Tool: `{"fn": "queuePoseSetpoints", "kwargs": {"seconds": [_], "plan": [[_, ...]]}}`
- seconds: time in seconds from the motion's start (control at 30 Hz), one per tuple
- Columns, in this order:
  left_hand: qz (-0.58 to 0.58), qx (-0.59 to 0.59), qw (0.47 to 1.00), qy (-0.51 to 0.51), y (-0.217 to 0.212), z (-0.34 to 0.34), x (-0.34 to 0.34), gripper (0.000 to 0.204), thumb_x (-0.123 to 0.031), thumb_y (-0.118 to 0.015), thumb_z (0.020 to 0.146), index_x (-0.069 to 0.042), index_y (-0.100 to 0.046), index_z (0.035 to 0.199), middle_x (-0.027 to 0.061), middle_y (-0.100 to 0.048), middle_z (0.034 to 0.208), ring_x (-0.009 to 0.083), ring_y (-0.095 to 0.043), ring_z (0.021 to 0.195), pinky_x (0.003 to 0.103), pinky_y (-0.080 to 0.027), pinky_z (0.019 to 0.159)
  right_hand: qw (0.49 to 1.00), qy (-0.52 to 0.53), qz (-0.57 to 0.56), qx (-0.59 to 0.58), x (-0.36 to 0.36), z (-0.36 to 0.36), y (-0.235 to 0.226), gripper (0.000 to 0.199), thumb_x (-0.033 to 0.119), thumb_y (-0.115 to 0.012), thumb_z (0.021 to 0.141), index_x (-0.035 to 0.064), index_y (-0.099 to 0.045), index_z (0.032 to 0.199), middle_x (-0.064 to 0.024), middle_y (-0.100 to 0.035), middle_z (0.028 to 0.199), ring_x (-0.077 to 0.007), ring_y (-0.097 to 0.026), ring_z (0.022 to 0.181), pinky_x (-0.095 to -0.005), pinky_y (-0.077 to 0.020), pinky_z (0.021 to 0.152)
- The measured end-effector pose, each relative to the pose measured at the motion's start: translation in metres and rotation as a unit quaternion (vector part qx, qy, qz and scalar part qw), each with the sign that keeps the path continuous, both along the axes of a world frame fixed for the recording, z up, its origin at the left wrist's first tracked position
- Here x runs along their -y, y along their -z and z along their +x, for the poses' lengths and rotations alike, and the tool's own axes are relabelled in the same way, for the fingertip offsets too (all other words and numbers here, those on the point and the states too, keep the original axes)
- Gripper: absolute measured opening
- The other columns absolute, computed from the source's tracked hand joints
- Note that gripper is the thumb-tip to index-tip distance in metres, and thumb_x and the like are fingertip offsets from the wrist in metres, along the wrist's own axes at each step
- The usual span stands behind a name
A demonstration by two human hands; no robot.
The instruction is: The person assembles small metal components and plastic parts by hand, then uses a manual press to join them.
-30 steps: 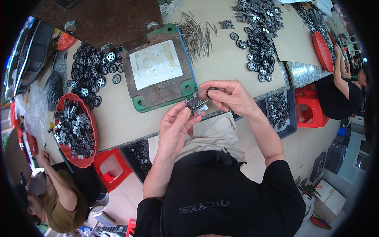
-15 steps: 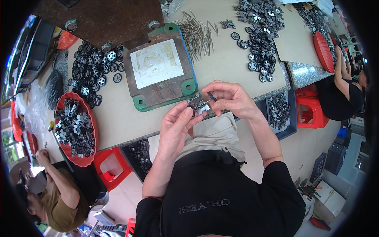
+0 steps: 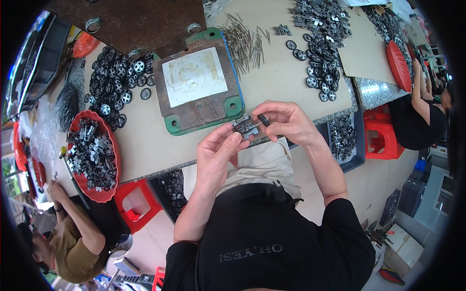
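Note:
My left hand (image 3: 217,149) is closed on a small grey and silver plastic chassis piece (image 3: 244,127), thumb on the near side. Just to its right, my right hand (image 3: 290,125) pinches a little black wheel (image 3: 263,120) between thumb and fingers. A thin metal axle (image 3: 257,124) runs from the wheel toward the chassis piece; whether its tip sits inside is too small to tell. Both hands are held over the table's front edge, near the green-cornered press base (image 3: 173,123). A whitish pad (image 3: 194,77) covers the middle of that base.
Black wheels (image 3: 119,87) lie heaped left of the press, with another wheel pile (image 3: 323,68) at right. Loose metal axles (image 3: 245,46) lie behind. A red basket (image 3: 118,165) holds chassis pieces. Overhead is a rusty press plate (image 3: 141,24). Co-workers sit left (image 3: 80,237) and right (image 3: 412,119).
The wheel in my right hand has turned, showing more of its face, and the chassis piece has tilted slightly. At left, the co-worker's hands have shifted a little.

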State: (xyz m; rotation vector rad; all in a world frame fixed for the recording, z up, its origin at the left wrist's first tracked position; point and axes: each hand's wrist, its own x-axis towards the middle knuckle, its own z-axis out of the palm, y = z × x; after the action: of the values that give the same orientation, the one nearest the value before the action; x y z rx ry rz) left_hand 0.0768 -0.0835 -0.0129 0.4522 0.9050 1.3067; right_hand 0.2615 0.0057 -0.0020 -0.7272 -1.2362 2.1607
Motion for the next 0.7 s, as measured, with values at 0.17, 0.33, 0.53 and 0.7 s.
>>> {"fn": "queuePoseSetpoints", "kwargs": {"seconds": [0.17, 0.33, 0.53, 0.7], "plan": [[-0.009, -0.012, 1.000, -0.009, 0.000, 0.001, 0.002, 0.028, -0.008, -0.058, 0.086, 0.002, -0.053, 0.112, 0.0139, -0.063, 0.100, 0.0173, -0.065, 0.085, 0.016, -0.044, 0.042, 1.000, 0.011, 0.014, 0.020, 0.002, -0.002, -0.003, 0.033, 0.003, -0.065, 0.077, 0.0000, -0.058, 0.109, -0.0049, -0.060, 0.087, -0.0080, -0.054, 0.069, -0.0202, -0.0412, 0.055], [0.073, -0.165, 0.983, -0.029, 0.004, 0.002, 0.005, 0.028, -0.003, -0.060, 0.083, 0.004, -0.054, 0.110, 0.0141, -0.063, 0.100, 0.0157, -0.063, 0.087, 0.021, -0.052, 0.060, 0.994, 0.034, 0.050, 0.093, 0.007, -0.005, -0.005, 0.029, 0.005, -0.067, 0.076, 0.0007, -0.062, 0.104, -0.0021, -0.060, 0.085, -0.0059, -0.054, 0.069, -0.0186, -0.0410, 0.053], [0.049, 0.050, 0.996, -0.050, 0.004, 0.006, 0.000, 0.026, -0.002, -0.058, 0.084, 0.003, -0.054, 0.109, 0.0128, -0.062, 0.100, 0.0200, -0.061, 0.094, 0.033, -0.049, 0.085, 0.993, 0.068, 0.032, 0.093, 0.014, -0.016, -0.008, 0.028, 0.008, -0.068, 0.077, 0.0013, -0.060, 0.103, 0.0007, -0.060, 0.081, -0.0042, -0.055, 0.068, -0.0172, -0.0399, 0.051], [0.044, 0.042, 0.998, -0.014, 0.007, -0.001, 0.006, 0.027, -0.005, -0.059, 0.084, 0.000, -0.055, 0.110, 0.0116, -0.060, 0.105, 0.0158, -0.059, 0.089, 0.029, -0.051, 0.073, 0.993, 0.082, 0.045, 0.072, 0.024, -0.025, -0.014, 0.024, 0.008, -0.068, 0.077, 0.0008, -0.060, 0.098, -0.0005, -0.060, 0.083, -0.0052, -0.054, 0.070, -0.0180, -0.0402, 0.053]]}}
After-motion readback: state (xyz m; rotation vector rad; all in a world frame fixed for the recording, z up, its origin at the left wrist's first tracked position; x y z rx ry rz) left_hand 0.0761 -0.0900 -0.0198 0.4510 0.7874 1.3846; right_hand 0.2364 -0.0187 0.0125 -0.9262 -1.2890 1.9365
